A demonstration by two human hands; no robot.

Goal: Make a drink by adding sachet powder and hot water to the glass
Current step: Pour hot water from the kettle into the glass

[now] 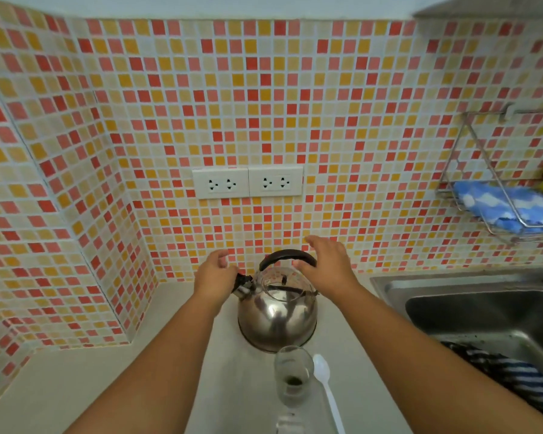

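Note:
A shiny steel kettle with a black arched handle stands on the pale counter, its spout pointing left. My left hand is at the spout's black cap, fingers curled and touching it. Beside the right end of the handle hovers my right hand, fingers spread, holding nothing. Nearer to me stands a clear glass with dark powder at its bottom. A white plastic spoon lies on the counter just right of the glass.
A steel sink lies to the right, with a striped cloth over its near edge. On the tiled wall hang a wire rack with a blue cloth and two white sockets.

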